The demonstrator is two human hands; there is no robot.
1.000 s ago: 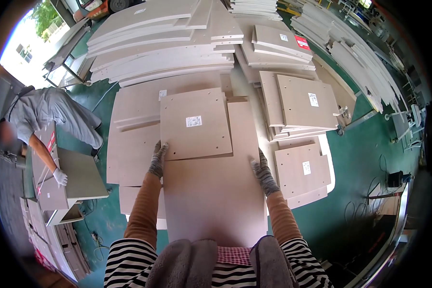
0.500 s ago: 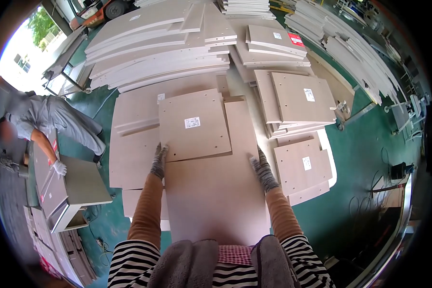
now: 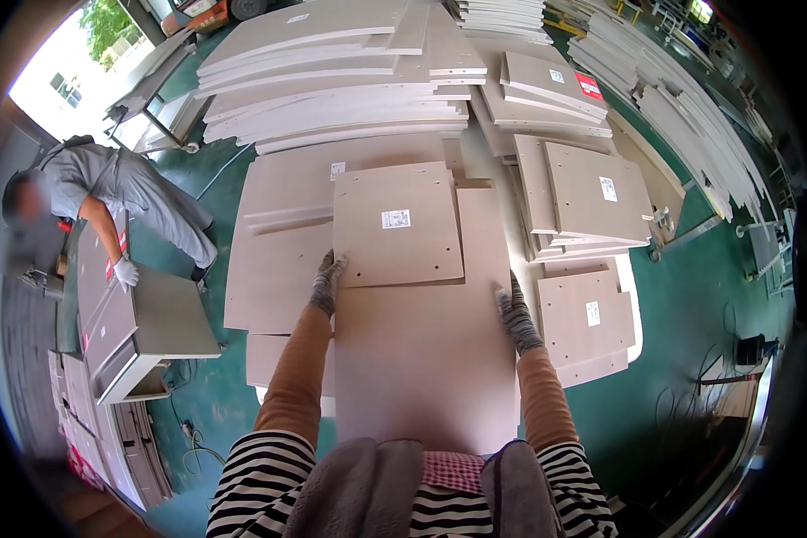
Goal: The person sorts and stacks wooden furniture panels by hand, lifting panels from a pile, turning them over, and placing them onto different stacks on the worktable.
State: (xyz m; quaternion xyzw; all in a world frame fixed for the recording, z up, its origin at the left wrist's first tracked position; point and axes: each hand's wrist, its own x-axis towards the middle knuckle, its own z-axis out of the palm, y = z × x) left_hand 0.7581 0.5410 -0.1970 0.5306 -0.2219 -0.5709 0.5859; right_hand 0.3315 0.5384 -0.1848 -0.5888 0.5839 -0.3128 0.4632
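Observation:
A long, plain beige-brown board (image 3: 426,359) reaches from the stack towards my waist, its near end close to my body. My left hand (image 3: 326,282), in a grey knitted glove, grips its left edge by the corner of a smaller panel. On the right edge, my right hand (image 3: 517,314) holds the board in a matching glove, thumb on top; the fingers beneath are partly hidden. Lying on the board's far part is the smaller panel (image 3: 399,242), with drilled holes and a white label (image 3: 395,219).
Large panels (image 3: 278,260) lie under and left of the board. Stacked drilled panels (image 3: 596,193) stand to the right, with taller piles (image 3: 332,99) behind. At left, a person (image 3: 121,197) in grey bends over a cabinet (image 3: 166,314). Cables (image 3: 193,444) trail on the green floor.
The view has turned a little to the left, so the stacks appear farther right. Both my hands keep about the same places on the board's edges.

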